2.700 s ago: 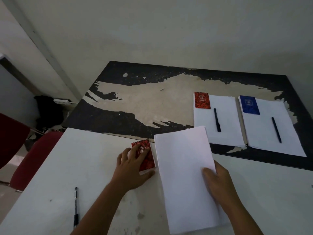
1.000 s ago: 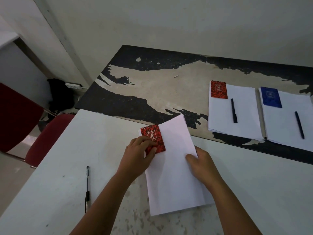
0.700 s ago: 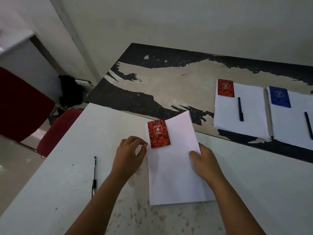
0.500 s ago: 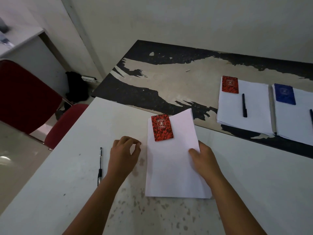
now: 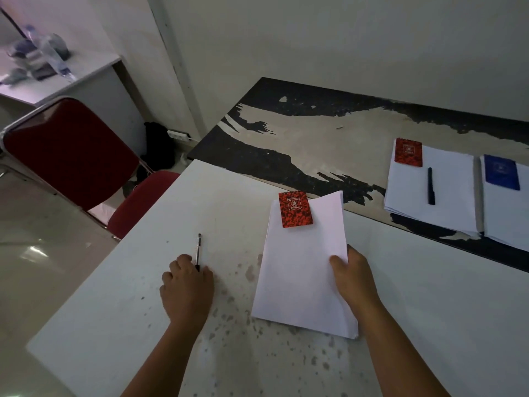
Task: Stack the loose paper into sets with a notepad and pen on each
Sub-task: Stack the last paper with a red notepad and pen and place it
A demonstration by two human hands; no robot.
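on the white tabletop (image 5: 429, 325) the left hand (image 5: 187, 290) curls its fingers over the near end of the pen (image 5: 197, 250); whether they grip it i cannot tell. the right hand (image 5: 353, 277) holds the paper stack (image 5: 303, 270) by its right edge, thumb on top. a red notepad (image 5: 295, 209) lies on the stack's far left corner.

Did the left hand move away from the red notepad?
Yes. The left hand left the red notepad on the paper stack and went leftward to the pen.

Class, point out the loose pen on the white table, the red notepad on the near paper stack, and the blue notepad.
loose pen (image 5: 198, 248), head view, mid barrel.
red notepad (image 5: 295, 209), head view, cover centre.
blue notepad (image 5: 501, 172), head view, cover centre.
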